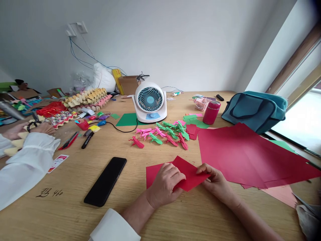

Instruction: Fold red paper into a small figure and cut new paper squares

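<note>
A sheet of red paper is held up a little above the table between my two hands. My left hand is closed on its left side, fingers curled over the top. At the right corner my right hand pinches the sheet between thumb and fingers. Another red paper piece lies flat on the table, partly under my left hand. Just beyond are several folded paper figures in green, pink and red. To the right, large red sheets are spread out.
A white fan stands at the back, near a red canister and a teal bag. A black phone lies left of my hands. At far left a co-worker's sleeve reaches in, scissors in hand.
</note>
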Available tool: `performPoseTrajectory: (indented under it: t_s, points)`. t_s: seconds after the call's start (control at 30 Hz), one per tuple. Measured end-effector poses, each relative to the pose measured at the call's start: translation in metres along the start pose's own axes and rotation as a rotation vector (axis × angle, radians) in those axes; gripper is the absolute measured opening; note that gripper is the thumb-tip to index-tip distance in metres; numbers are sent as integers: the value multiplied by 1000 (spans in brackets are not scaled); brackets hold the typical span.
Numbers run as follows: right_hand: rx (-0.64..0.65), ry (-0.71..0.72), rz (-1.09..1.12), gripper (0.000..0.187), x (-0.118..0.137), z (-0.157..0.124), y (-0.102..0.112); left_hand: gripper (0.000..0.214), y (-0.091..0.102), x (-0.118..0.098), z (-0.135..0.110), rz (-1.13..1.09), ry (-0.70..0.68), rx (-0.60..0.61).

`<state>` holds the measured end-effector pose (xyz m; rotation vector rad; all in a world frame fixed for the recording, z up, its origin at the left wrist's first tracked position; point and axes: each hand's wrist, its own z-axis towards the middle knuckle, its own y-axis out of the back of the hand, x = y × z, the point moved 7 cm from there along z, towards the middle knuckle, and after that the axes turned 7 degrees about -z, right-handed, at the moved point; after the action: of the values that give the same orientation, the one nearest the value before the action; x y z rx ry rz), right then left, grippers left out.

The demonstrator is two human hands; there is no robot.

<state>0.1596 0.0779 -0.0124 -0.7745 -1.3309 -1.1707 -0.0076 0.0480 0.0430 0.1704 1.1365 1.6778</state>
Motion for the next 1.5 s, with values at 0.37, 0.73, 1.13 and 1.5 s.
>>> performPoseTrajectory:
  t_s: [0.37, 0.73, 1.13, 1.5]
  points:
    - [283, 6, -126, 23, 8, -4, -16, 43, -10, 8, -3, -205, 86, 143]
    - [376, 36, -184, 32, 21, -7, -16, 71, 7, 16, 0, -448, 212, 112]
    - [376, 24, -23, 31, 26, -7, -19, 22, 3, 23, 0, -20, 184, 127]
    - [275, 38, -50, 16, 10, -2, 3, 22, -1, 29, 0, -74, 228, 144]
